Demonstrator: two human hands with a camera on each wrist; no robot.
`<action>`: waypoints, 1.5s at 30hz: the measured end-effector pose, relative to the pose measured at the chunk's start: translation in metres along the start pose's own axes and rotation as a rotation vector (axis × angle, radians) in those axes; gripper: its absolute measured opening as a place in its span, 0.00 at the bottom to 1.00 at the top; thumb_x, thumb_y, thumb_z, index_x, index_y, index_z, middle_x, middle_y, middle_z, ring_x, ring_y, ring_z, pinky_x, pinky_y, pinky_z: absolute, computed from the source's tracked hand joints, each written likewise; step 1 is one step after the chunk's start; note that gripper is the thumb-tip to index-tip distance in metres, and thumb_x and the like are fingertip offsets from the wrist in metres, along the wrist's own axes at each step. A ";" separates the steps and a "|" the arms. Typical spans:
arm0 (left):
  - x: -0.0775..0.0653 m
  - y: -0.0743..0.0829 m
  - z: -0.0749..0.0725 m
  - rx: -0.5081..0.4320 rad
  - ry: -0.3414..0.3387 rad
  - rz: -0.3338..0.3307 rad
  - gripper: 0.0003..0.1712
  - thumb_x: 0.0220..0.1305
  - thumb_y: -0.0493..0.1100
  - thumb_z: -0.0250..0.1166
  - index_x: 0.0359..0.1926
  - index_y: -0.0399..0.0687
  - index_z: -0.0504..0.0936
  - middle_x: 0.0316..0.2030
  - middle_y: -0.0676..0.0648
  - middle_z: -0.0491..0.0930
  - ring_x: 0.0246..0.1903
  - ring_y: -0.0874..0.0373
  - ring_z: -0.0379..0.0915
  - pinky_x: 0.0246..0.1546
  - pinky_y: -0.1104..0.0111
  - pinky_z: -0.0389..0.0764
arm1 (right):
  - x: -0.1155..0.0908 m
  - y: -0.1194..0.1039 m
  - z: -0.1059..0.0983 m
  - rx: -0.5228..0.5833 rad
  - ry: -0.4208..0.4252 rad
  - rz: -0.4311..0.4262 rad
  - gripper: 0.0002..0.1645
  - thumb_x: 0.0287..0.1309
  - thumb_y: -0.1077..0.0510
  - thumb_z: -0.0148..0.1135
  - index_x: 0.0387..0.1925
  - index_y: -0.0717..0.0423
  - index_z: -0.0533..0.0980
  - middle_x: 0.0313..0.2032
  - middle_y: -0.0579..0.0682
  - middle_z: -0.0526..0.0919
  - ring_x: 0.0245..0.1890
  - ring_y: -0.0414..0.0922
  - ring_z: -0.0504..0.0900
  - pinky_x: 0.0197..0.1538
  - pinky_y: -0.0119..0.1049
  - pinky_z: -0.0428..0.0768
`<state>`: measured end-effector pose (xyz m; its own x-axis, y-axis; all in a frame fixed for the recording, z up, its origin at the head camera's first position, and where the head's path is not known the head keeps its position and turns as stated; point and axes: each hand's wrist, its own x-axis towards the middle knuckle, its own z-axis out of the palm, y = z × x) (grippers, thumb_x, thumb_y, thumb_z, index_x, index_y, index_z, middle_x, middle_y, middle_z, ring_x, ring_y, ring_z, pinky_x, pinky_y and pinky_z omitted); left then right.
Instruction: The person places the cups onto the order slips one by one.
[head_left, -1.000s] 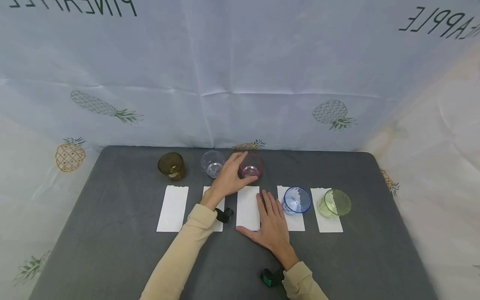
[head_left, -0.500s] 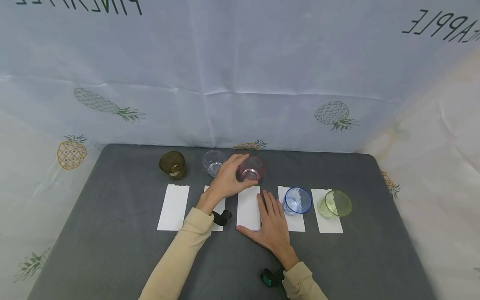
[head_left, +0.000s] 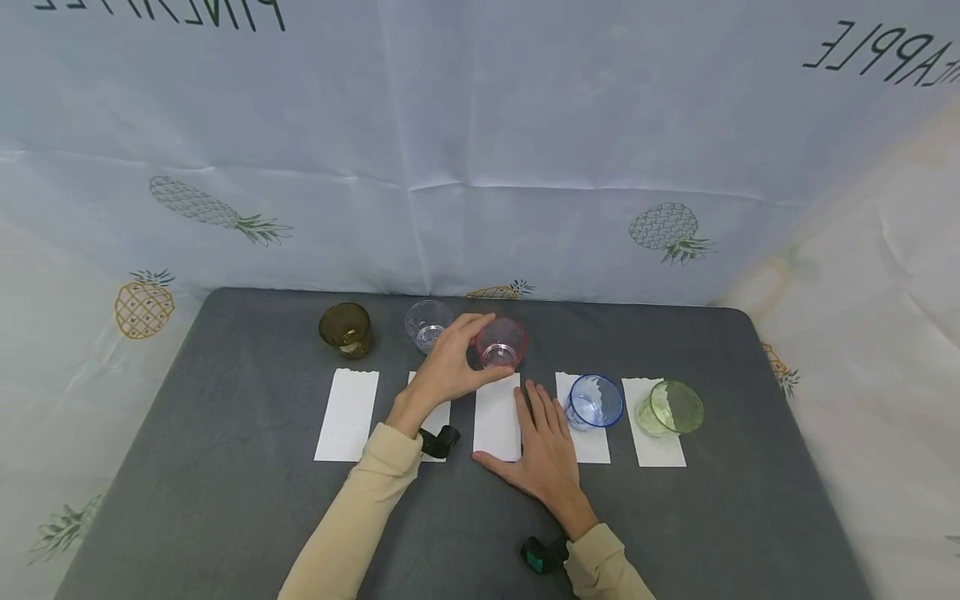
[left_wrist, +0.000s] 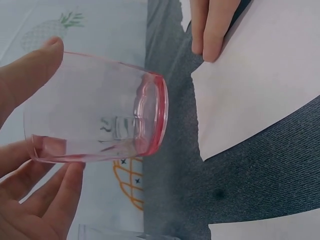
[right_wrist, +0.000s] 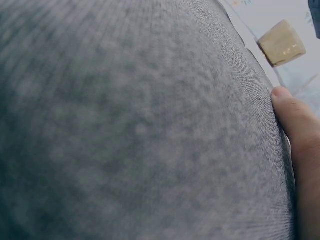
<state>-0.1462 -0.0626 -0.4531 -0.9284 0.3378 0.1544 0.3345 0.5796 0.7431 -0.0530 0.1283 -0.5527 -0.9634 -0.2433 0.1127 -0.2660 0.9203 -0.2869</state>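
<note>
My left hand (head_left: 448, 364) grips a clear pink-tinted glass (head_left: 501, 340) near the rim, thumb on one side and fingers on the other. In the left wrist view the glass (left_wrist: 159, 117) has its thick pink base toward the grey table. Seen from the head, it overlaps the far, torn end of the middle white paper strip (head_left: 495, 417). My right hand (head_left: 546, 457) lies flat with fingers stretched out, their tips along that strip's right edge. The right wrist view shows mostly blurred table and the right thumb (right_wrist: 295, 117).
An amber glass (head_left: 346, 330) and a clear glass (head_left: 420, 321) stand at the back left. A blue glass (head_left: 594, 402) and a green glass (head_left: 678, 407) stand on the two right-hand strips. Another strip (head_left: 347, 417) lies at the far left. A pineapple-print cloth (head_left: 525, 125) hangs behind the grey table (head_left: 225, 433).
My left hand has drawn the pink glass slightly toward me, from behind the middle strip to over its far end. The right hand has stayed still.
</note>
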 end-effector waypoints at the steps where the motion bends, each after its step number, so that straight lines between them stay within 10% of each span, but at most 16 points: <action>1: -0.001 0.000 0.000 0.000 0.001 0.002 0.51 0.52 0.55 0.80 0.72 0.38 0.71 0.67 0.39 0.74 0.65 0.43 0.74 0.65 0.47 0.77 | 0.000 0.000 0.000 0.002 0.001 -0.001 0.74 0.41 0.15 0.65 0.79 0.55 0.57 0.79 0.57 0.59 0.80 0.56 0.57 0.81 0.57 0.56; 45: -0.046 0.006 0.018 -0.093 -0.001 0.018 0.49 0.49 0.50 0.82 0.70 0.38 0.73 0.64 0.40 0.77 0.65 0.45 0.75 0.66 0.50 0.78 | 0.000 0.002 0.001 0.023 0.026 -0.014 0.72 0.40 0.17 0.68 0.78 0.54 0.60 0.77 0.59 0.62 0.79 0.58 0.60 0.79 0.60 0.58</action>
<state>-0.0982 -0.0608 -0.4674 -0.9222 0.3483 0.1679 0.3347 0.5017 0.7976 -0.0532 0.1301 -0.5542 -0.9584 -0.2478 0.1414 -0.2804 0.9095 -0.3070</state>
